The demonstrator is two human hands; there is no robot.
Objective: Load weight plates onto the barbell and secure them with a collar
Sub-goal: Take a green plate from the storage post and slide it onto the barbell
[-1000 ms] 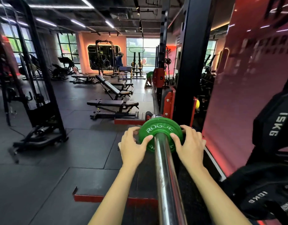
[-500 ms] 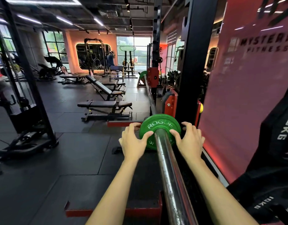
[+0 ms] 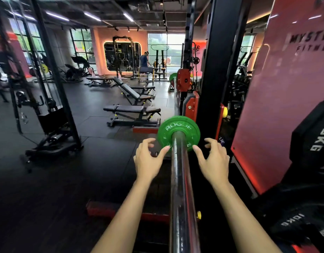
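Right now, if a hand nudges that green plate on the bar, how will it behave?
The green plate looks rigid and small, so probably light. Threaded on the smooth chrome barbell sleeve with no collar visible, it would likely slide or spin rather than tip.

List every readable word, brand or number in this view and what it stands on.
"ROGUE": raised letters on the green weight plate on the barbell sleeve.
"MYSTE" over "FITNE": red wall panel, both cut off by the frame edge.
"15KG": black plate at right, its top clipped.
"10KG": lower black plate, seen upside down.
Small embossed text low on the green plate: unreadable.
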